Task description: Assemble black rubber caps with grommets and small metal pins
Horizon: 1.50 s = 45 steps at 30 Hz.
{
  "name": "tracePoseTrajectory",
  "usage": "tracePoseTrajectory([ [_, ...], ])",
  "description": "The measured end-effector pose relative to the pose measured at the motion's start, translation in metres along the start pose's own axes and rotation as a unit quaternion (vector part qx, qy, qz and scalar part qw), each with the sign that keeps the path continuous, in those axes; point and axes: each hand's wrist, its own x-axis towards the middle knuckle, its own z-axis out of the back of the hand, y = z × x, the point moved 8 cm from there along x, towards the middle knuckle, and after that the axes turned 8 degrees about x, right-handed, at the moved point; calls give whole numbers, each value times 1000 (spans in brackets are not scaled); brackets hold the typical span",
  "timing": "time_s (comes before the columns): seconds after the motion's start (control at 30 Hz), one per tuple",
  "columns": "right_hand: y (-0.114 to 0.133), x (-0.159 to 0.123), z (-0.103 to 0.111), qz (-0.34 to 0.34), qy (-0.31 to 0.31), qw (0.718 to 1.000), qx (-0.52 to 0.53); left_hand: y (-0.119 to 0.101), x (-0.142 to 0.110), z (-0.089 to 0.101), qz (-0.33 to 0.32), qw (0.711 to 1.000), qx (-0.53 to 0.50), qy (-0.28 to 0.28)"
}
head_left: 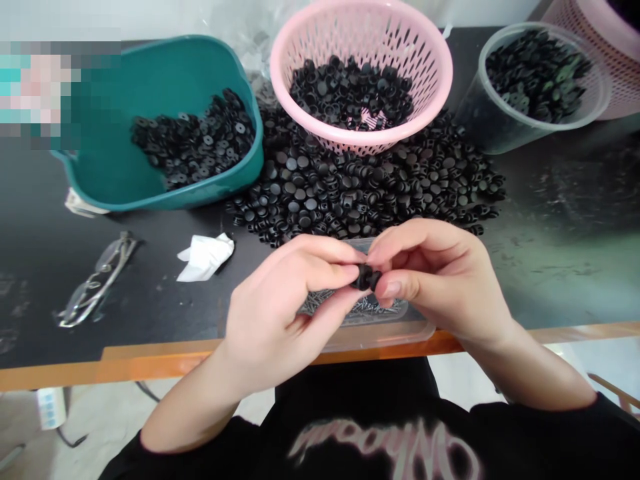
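My left hand (283, 310) and my right hand (435, 277) meet at the table's near edge, both pinching one small black round part (367, 277) between fingertips. Under the hands sits a shallow clear plastic box (400, 330) holding thin metal pins. Just beyond lies a big loose heap of black round parts (360, 183) on the dark tabletop.
A teal tub (165, 80) with black ring-like parts stands at the back left, a pink basket (360, 40) of black parts at the back middle, a clear tub (540, 127) of parts at the right. Eyeglasses (97, 280) and a crumpled white tissue (205, 257) lie at the left.
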Motion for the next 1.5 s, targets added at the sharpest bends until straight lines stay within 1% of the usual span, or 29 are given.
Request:
tracePoseTrajectory([
  [0.1, 0, -1, 2, -32, -21, 999, -10, -3, 0, 1, -24, 998, 52, -13],
  [0.17, 0, -1, 2, -44, -24, 999, -19, -5, -2, 1, -37, 996, 81, -17],
  [0.3, -1, -1, 3, -55, -22, 997, -40, -5, -5, 0, -43, 994, 104, -4],
  [0.4, -1, 0, 4, -52, -25, 997, -49, -3, -4, -2, -22, 996, 80, 11],
  [0.57, 0, 0, 6, -61, -6, 997, -44, 0, -2, 0, 24, 1000, 10, 4],
  [0.7, 2, 0, 7, -66, 2, 997, -49, 2, -2, -1, 49, 998, -6, 27],
  [0.93, 8, -1, 9, -52, -9, 994, -93, 4, -4, -2, 59, 998, -11, 29],
  [1.1, 13, 0, 11, -48, -18, 990, -134, 3, -3, -5, 42, 997, 8, 61],
  [1.2, 10, 1, 10, -62, -2, 990, -123, 1, -3, -5, 37, 997, 10, 67],
  [1.33, 1, 4, 9, -91, 10, 993, -76, 4, -5, -3, 58, 997, -6, 45],
  [1.4, -5, 5, 8, -109, 19, 992, -58, 4, -3, -1, 50, 998, -11, 37],
  [1.43, -8, 5, 7, -119, 32, 991, -52, 3, -2, 0, 38, 999, -2, 36],
  [1.5, -12, 5, 0, -128, 84, 987, -48, 0, 0, 2, 20, 999, 39, 31],
])
